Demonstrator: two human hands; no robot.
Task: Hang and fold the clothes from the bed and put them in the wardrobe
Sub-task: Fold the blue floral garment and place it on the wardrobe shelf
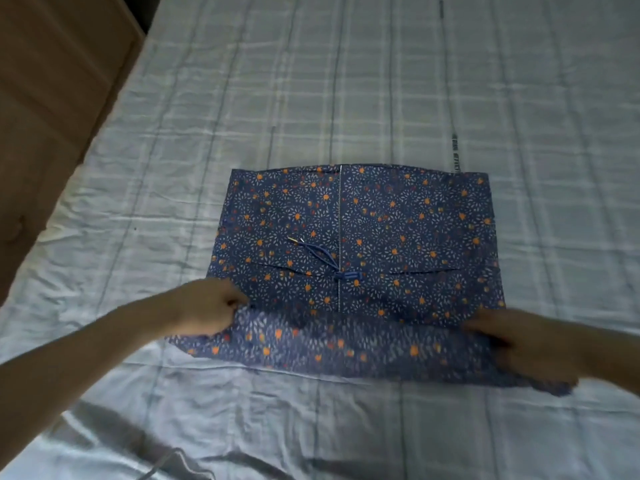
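Currently a blue floral-print fabric garment with orange dots lies flat mid-bed on the pale blue checked bedsheet, closer to the near edge. Left hand has fingers curled, pinching the garment's near-left corner. Right hand is on the near-right corner, motion-blurred; finger state unclear. Zipper runs down the centre, blue drawstring lying across it. Brown wooden furniture beside the bed's left edge.

A light blue checked bedsheet covers the whole bed, with many small wrinkles in it. Brown wooden furniture stands just beside the sheet on the left, in the dark.
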